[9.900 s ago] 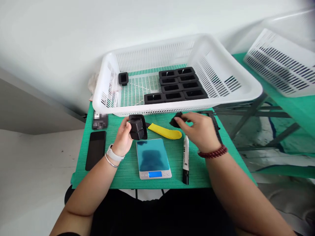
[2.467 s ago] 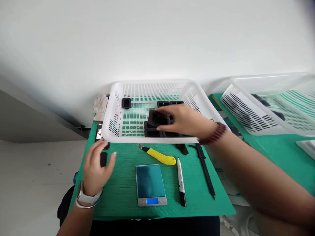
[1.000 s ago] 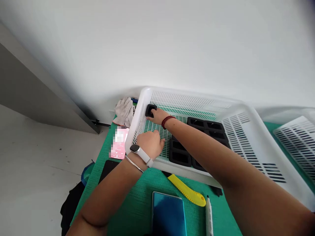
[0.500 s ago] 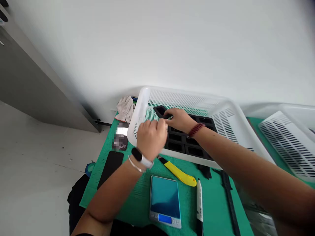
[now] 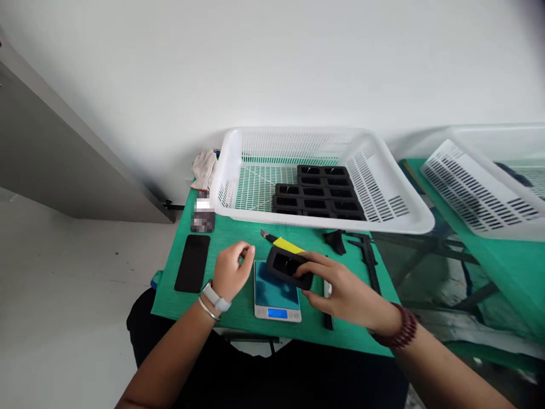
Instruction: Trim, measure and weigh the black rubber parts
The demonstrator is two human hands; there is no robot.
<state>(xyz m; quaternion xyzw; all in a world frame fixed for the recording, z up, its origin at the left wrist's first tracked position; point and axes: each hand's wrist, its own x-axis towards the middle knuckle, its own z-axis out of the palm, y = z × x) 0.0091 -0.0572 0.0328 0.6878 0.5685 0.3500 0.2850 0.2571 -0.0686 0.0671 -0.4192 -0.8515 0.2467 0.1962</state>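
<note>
My right hand (image 5: 347, 295) grips a black rectangular frame-like part (image 5: 288, 268) with a hollow middle. Fingers reach into its opening while the thumb lies under its near edge. This part is tilted over the blue plate of a small digital scale (image 5: 272, 298); whether it touches the plate I cannot tell. To the left of the scale, my left hand (image 5: 232, 272) is curled closed, its thumb near the fingertips and its palm hidden. Several similar black parts (image 5: 315, 192) lie in rows in a white slotted basket (image 5: 323, 227) behind the hands.
A yellow utility knife (image 5: 287, 245) and a marker (image 5: 327, 321) are partly covered by the right hand and part. Black calipers (image 5: 369, 261) and a crumpled black piece (image 5: 335, 241) lie right. A dark phone (image 5: 192, 263) and gloves (image 5: 204, 168) lie left. Another white basket (image 5: 489, 193) stands right.
My right hand has brought a black part from the basket toward me, over the scale. My left hand has come back from the basket's front edge. The view has shifted.
</note>
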